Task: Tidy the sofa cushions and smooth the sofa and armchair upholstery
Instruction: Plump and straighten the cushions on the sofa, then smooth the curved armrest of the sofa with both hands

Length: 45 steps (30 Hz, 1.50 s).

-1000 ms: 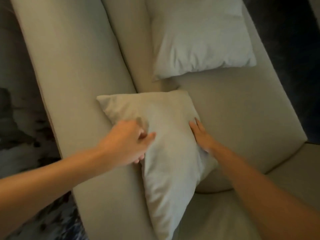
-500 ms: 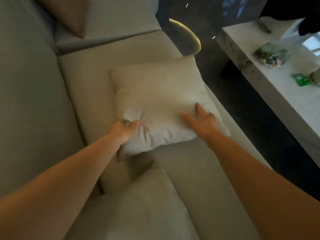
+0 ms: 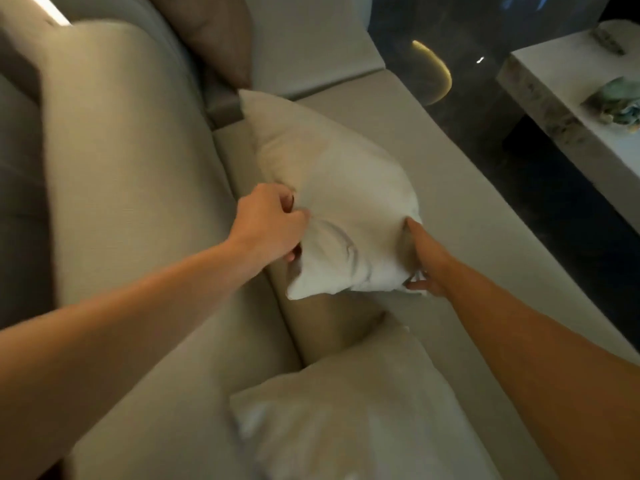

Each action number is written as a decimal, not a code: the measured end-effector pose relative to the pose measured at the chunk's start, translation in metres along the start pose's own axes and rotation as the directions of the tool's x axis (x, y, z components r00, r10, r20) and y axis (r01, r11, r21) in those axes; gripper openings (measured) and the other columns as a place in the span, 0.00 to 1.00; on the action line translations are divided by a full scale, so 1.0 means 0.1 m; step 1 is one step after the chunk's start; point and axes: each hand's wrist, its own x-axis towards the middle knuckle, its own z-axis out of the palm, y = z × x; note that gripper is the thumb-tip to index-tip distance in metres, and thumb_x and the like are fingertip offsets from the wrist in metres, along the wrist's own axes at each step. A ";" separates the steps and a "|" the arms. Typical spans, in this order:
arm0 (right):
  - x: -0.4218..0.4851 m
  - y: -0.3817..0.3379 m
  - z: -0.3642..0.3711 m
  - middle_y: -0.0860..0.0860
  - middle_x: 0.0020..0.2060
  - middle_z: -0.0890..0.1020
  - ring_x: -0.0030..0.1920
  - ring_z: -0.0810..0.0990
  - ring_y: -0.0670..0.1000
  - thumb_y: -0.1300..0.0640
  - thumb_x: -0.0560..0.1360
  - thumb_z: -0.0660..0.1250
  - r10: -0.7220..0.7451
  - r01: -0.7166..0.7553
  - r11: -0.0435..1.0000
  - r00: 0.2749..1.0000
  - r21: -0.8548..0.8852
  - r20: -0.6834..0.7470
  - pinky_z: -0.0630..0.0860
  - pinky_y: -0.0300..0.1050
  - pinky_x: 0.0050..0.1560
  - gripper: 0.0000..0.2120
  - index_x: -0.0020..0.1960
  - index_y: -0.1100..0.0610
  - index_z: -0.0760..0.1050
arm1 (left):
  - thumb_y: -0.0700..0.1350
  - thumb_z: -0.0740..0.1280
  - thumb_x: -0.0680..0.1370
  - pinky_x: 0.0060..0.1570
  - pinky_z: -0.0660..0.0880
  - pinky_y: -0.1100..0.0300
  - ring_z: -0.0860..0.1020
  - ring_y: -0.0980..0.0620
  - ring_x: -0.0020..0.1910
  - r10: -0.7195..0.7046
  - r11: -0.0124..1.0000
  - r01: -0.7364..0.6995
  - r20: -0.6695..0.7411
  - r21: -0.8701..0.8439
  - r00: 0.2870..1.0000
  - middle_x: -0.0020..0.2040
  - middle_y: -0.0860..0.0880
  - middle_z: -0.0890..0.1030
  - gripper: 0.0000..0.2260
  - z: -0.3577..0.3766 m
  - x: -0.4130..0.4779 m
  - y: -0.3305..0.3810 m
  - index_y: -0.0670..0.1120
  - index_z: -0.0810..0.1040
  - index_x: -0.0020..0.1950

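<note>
Dim living room, beige fabric sofa [image 3: 138, 209] fills the left and centre, dark glossy floor [image 3: 540, 188] to the right. Pale square throw cushion [image 3: 332, 202] sits tilted on the sofa seat, top corner leaning at the backrest. Left hand [image 3: 268, 228] is closed, pinching a fold of fabric at the cushion's left edge. Right hand [image 3: 424, 261] grips the lower right corner, fingers on top, thumb under. Second pale cushion [image 3: 353, 410] lies in the foreground, blurred. Brown cushion [image 3: 214, 36] stands against the backrest further along. White stone-topped bench [image 3: 568, 109] at far right carries small objects, too blurred to tell.
</note>
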 end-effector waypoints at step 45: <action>-4.06 4.59 -2.65 0.51 0.78 0.60 0.77 0.55 0.57 0.37 0.79 0.37 -0.526 0.545 -0.297 0.591 -0.784 0.611 0.48 0.56 0.76 0.32 0.79 0.49 0.52 | 0.53 0.50 0.81 0.74 0.47 0.36 0.51 0.39 0.77 -0.129 0.751 0.342 -0.383 0.565 0.915 0.79 0.46 0.57 0.23 1.53 -6.97 -0.57 0.52 0.60 0.76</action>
